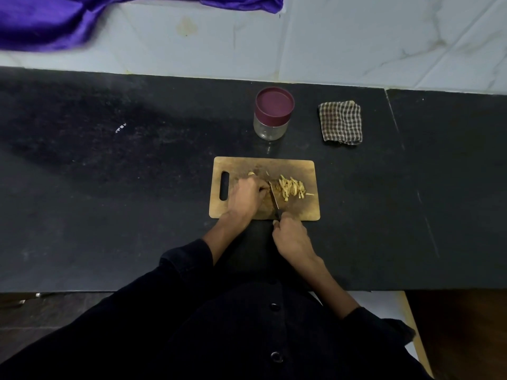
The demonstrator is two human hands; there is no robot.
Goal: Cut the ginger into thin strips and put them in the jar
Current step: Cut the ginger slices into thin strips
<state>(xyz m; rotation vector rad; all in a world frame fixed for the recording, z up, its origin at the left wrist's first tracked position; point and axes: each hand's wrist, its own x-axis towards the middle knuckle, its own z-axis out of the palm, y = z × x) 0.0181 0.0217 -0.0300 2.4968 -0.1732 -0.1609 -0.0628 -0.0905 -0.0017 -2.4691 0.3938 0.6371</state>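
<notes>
A wooden cutting board point(299, 168) lies on the black counter. A pile of pale ginger strips point(291, 187) sits on its right half. My left hand point(247, 196) rests on the board with curled fingers holding down a piece of ginger, mostly hidden; a small bit point(251, 174) shows beyond the knuckles. My right hand point(290, 237) grips the handle of a knife point(274, 200), whose blade lies just right of my left fingertips. A clear glass jar point(270, 127) with its maroon lid point(274, 104) on stands behind the board.
A folded checked cloth point(341, 122) lies to the right of the jar. The black counter point(123, 187) stretches far to the left and right. Purple fabric point(55, 20) hangs over the white tiled wall at the top left.
</notes>
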